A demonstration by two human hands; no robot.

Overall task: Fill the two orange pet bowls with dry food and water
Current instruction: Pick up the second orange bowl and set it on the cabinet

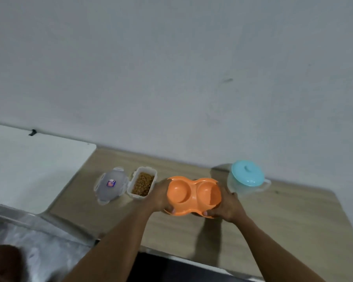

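Note:
An orange double pet bowl (194, 195) with two round hollows is held over the wooden table (293, 220), tilted toward me. My left hand (161, 197) grips its left end and my right hand (227, 206) grips its right end. Both hollows look bare. To the left stands an open clear container of brown dry food (142, 183). Its clear lid (110, 185) lies beside it. To the right stands a clear water jug with a light blue lid (247, 177).
A grey wall rises right behind the table. A white surface (29, 165) adjoins the table on the left. A grey shiny cover (39, 241) lies at the lower left. The table's near edge runs below my forearms.

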